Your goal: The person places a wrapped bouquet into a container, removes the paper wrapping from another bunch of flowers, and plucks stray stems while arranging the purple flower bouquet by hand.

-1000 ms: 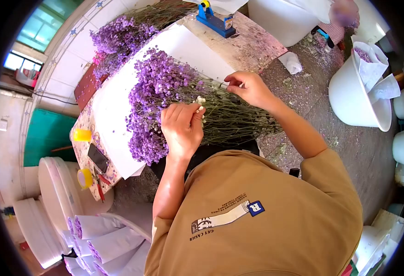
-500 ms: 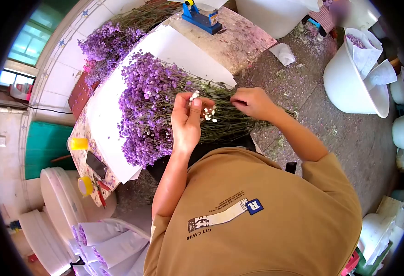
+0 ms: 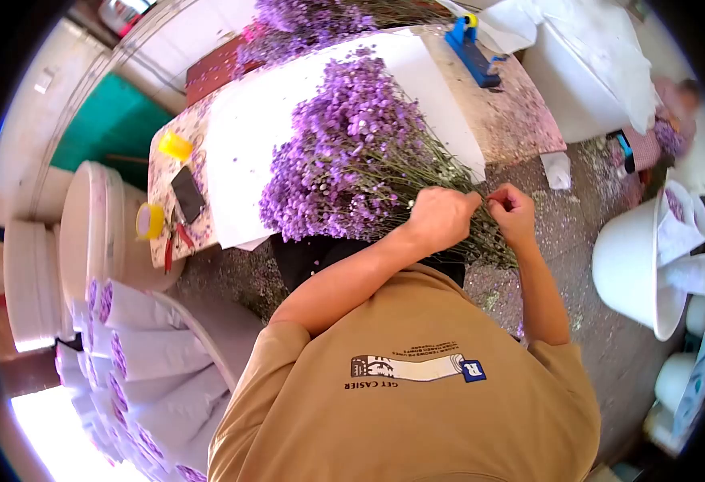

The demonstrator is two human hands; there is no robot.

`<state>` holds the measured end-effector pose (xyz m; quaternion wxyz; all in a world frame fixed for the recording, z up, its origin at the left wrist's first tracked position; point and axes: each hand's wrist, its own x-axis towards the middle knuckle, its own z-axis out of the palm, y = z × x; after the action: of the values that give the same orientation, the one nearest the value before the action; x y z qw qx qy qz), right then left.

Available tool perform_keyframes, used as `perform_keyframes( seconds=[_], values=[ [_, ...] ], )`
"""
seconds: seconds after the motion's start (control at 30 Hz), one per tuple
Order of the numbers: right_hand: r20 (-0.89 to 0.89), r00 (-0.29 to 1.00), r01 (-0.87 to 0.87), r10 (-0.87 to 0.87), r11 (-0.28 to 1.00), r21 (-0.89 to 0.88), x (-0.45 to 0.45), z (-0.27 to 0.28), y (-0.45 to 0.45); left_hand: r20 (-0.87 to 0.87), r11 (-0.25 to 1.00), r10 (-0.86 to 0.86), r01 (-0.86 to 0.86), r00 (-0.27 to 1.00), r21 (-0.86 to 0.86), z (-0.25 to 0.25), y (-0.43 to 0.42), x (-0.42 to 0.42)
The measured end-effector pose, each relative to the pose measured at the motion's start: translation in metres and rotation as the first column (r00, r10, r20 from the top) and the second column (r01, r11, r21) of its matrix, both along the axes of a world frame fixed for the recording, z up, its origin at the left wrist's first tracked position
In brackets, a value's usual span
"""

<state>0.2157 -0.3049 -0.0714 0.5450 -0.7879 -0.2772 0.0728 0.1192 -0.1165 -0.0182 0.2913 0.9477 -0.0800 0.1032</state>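
Note:
A large bunch of purple flowers lies on white paper on the table, its green stems reaching right toward the table's edge and my body. My left hand is closed over the stems, fingers curled; what it pinches is too small to make out. Close beside it on the right, my right hand is closed with thumb and fingertips together near the stem ends; anything between them is hidden.
A blue tape dispenser stands at the table's back. Phone, yellow tape and red-handled tool lie left. Wrapped bunches fill the lower left. A white tub stands right; another person is behind it.
The view has shifted. My left hand has moved right from the blossoms to the stems, close to my right hand. The small white flowers it held no longer show in its fingers.

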Motion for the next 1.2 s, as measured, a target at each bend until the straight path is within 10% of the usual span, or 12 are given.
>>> perform_keyframes(
  seconds=[0.23,0.5,0.6,0.7,0.83,0.97,1.2],
  values=[
    [-0.445,0.875,0.328,-0.192,0.911,0.25,0.034,-0.009,-0.002,-0.163,0.949,-0.009,-0.043,0.987,-0.313,0.018,0.02,-0.016],
    [0.016,1.0,0.009,-0.009,1.0,0.017,-0.014,0.054,0.067,0.275,0.638,-0.263,0.381,0.925,-0.669,0.112,0.059,-0.101],
    [0.312,0.901,-0.289,0.3,0.954,-0.082,-0.041,0.087,0.119,0.091,0.573,-0.381,0.312,0.92,-0.758,0.127,0.074,-0.133],
    [0.665,0.608,-0.387,0.434,0.893,-0.228,-0.043,0.087,0.164,-0.006,0.737,-0.132,0.094,0.991,-0.669,0.118,0.077,-0.134],
    [0.633,0.653,-0.229,0.416,0.905,-0.359,-0.018,0.086,0.179,-0.011,0.893,0.399,-0.392,0.917,-0.22,0.039,0.102,-0.106],
    [0.579,0.752,-0.173,0.317,0.941,-0.29,0.009,0.081,0.171,-0.19,0.906,0.404,-0.419,0.895,-0.048,0.01,0.114,-0.116],
    [0.515,0.773,-0.282,0.37,0.928,-0.244,0.004,0.086,0.163,0.152,0.883,0.462,-0.438,0.874,-0.166,0.061,0.117,-0.077]
  ],
)
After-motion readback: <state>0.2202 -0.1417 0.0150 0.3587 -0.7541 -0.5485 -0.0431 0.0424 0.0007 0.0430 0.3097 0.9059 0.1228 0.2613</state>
